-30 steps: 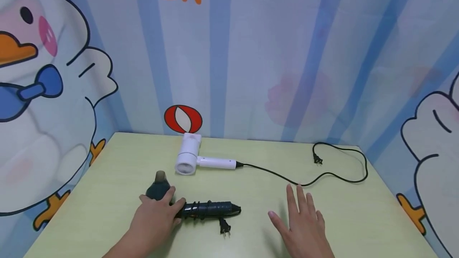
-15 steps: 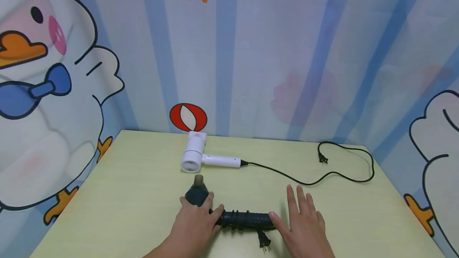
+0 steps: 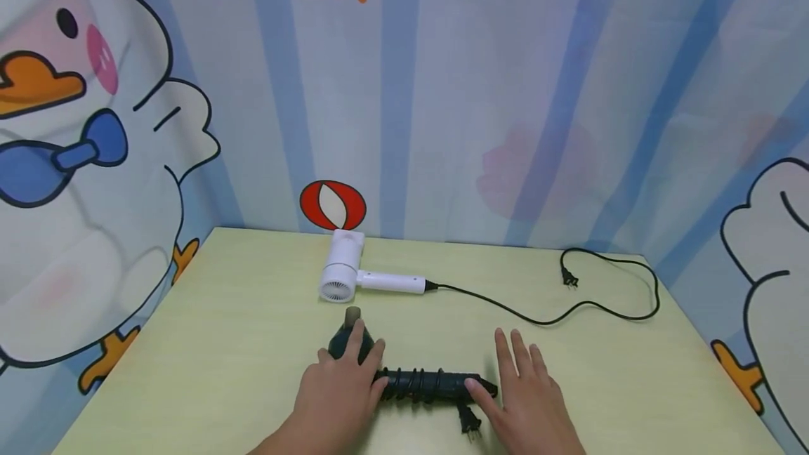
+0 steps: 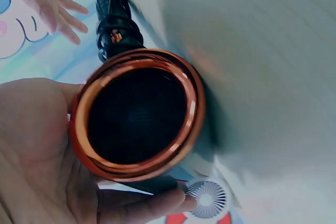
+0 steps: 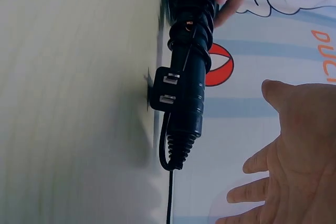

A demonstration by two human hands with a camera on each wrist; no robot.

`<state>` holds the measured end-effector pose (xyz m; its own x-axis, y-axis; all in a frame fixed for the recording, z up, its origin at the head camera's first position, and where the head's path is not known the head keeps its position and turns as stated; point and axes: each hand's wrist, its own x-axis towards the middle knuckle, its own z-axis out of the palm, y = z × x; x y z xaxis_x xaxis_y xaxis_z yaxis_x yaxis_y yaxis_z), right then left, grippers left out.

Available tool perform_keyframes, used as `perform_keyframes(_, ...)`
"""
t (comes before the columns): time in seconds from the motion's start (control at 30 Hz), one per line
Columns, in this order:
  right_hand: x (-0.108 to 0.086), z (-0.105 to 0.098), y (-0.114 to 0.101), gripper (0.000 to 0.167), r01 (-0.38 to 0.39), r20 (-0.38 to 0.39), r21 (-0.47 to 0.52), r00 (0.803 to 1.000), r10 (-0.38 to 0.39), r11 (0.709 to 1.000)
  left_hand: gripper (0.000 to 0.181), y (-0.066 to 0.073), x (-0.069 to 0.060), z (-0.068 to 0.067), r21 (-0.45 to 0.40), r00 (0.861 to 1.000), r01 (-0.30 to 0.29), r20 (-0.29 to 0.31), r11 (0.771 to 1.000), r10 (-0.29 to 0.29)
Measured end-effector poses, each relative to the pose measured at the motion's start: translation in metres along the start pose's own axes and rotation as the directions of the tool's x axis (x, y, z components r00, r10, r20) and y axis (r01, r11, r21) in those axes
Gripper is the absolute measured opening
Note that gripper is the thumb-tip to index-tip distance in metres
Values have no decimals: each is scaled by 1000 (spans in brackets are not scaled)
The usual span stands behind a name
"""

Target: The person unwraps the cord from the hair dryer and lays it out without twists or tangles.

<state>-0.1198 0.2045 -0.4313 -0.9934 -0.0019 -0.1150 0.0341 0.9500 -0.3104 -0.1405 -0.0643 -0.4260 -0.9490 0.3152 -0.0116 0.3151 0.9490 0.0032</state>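
Observation:
A dark hair dryer (image 3: 430,386) lies on the table with its cord coiled round the handle. My left hand (image 3: 335,392) holds it by the barrel, fingers spread over the top. In the left wrist view, the copper-ringed rear end (image 4: 137,116) faces the camera beside my palm. Flat-pronged, its plug (image 3: 469,421) hangs off the handle on the near side. My right hand (image 3: 531,402), fingers straight and spread, is at the handle's tip; its thumb overlaps the handle in the head view. The right wrist view shows a gap between that hand (image 5: 304,150) and the handle.
Farther back on the pale table (image 3: 253,300) lies a white hair dryer (image 3: 341,269). Its black cord (image 3: 505,311) runs right and loops back to a plug (image 3: 569,278). Behind the table hangs a blue striped cloth (image 3: 442,90) with cartoon ducks.
My left hand has brought the dark hair dryer rightward and slightly nearer, up to my right hand. The right hand has shifted only slightly. The head view has turned a little left.

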Motion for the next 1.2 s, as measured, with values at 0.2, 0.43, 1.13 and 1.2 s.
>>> perform_keyframes(0.2,-1,3,-5,91,63,4,-42,998,-63,997,67,-8,4,9,-204,994,112,11,973,-112)
perform_keyframes(0.43,1,5,-15,90,89,15,-83,996,-88,993,70,-19,8,12,-371,988,152,66,916,-137)
perform_keyframes(1.13,-6,20,-35,47,174,100,-193,983,-157,966,58,-15,21,9,-517,980,198,117,832,-160)
perform_keyframes(1.2,-6,22,-35,40,186,98,-198,981,-169,962,55,-13,22,11,-514,979,202,114,833,-167)
